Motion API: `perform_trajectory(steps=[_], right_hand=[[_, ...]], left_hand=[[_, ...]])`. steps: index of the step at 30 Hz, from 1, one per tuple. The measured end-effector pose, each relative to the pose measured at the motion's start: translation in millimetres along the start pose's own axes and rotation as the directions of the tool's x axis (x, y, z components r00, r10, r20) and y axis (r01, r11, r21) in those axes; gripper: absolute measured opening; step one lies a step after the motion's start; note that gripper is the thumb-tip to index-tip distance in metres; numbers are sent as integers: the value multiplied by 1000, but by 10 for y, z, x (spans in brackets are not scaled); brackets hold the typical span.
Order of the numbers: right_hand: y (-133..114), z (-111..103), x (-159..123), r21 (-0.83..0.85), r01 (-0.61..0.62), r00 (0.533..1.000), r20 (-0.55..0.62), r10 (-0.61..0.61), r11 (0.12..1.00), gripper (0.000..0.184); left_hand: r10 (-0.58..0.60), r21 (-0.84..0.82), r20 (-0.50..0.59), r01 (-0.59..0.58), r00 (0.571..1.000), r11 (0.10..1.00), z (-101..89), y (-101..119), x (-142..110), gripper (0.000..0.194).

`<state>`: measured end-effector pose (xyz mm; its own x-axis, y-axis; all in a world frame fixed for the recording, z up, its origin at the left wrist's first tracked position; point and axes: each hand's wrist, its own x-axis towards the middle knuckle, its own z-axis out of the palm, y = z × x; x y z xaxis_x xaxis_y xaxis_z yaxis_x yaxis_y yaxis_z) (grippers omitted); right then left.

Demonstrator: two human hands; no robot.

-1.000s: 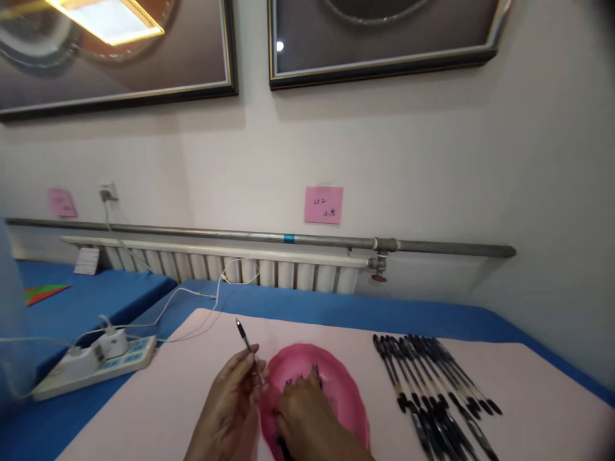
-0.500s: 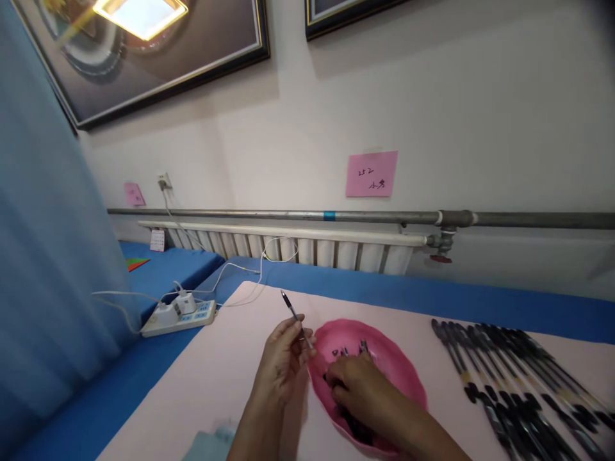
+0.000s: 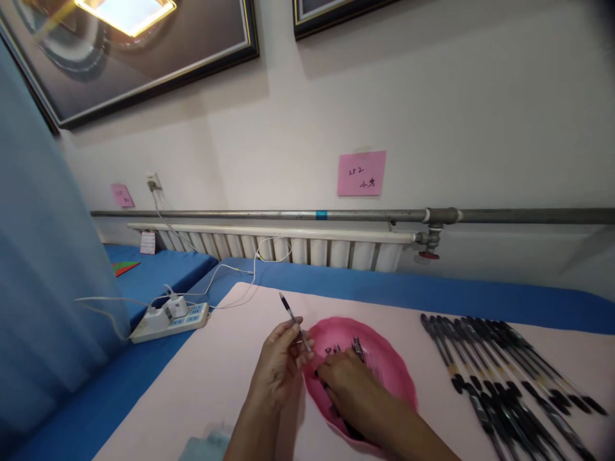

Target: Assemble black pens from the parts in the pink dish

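at the bowl [image 3: 389, 358], our left hand [image 3: 278, 365] is pinching a pen [image 3: 288, 308], our right hand [image 3: 346, 382], grasp unseen, probably picking parts [image 3: 358, 349], next needing precision.

Two hands are seen, both bare: a left hand [image 3: 278, 365] and a right hand [image 3: 348, 381]. The left forearm [image 3: 254, 422] and the right forearm [image 3: 408, 426] are likewise left bare along the whole length shown, and both are cut off by the lower edge of the view. A slender outline is given to each, narrowed toward the wrist. On the left, slim fingers [image 3: 277, 331] are made out. Darker patches are seen near the heel of the left palm; whether smudge or shadow cannot be told. On the right, rounded knuckles are shown, the fingertips being partly hidden.
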<state>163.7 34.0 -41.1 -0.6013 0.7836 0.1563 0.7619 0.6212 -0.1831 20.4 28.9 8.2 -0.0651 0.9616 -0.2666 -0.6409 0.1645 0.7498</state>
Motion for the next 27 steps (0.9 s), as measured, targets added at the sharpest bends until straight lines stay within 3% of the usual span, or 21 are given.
perform_trajectory(steps=[2, 5, 8, 11, 13, 15, 19, 27], right_hand=[[12, -50, 9, 76, -41, 998, -41, 45, 996, 8], [24, -231, 31, 383, -92, 974, -155, 163, 919, 19], [13, -403, 55, 774, -80, 912, -197, 360, 628, 14], [-15, -444, 69, 962, -18, 865, -121, 487, 272, 10], [-36, -421, 72, 991, 8, 848, -78, 525, 134, 12], [-55, -395, 74, 998, 37, 822, -62, 565, 55, 12], [-68, -379, 77, 996, 90, 806, -74, 588, 3, 11], [-35, -364, 65, 985, 95, 810, -162, 564, 147, 10]], left_hand=[[-16, -11, -3, 15, 1000, 1000, -8, 2, 1, 20], [-31, -36, 8, 32, 999, 999, -22, -1, 6, 15], [-50, -68, 47, 53, 998, 996, -25, -11, 10, 11], [-62, -103, 72, 69, 995, 992, -12, -36, 9, 9], [-62, -128, 75, 71, 995, 989, 5, -61, 4, 8], [-65, -148, 71, 75, 995, 986, 27, -91, -6, 9], [-74, -184, 55, 83, 996, 979, 75, -148, -24, 11], [-58, -214, 42, 65, 997, 975, 98, -178, -28, 10]])
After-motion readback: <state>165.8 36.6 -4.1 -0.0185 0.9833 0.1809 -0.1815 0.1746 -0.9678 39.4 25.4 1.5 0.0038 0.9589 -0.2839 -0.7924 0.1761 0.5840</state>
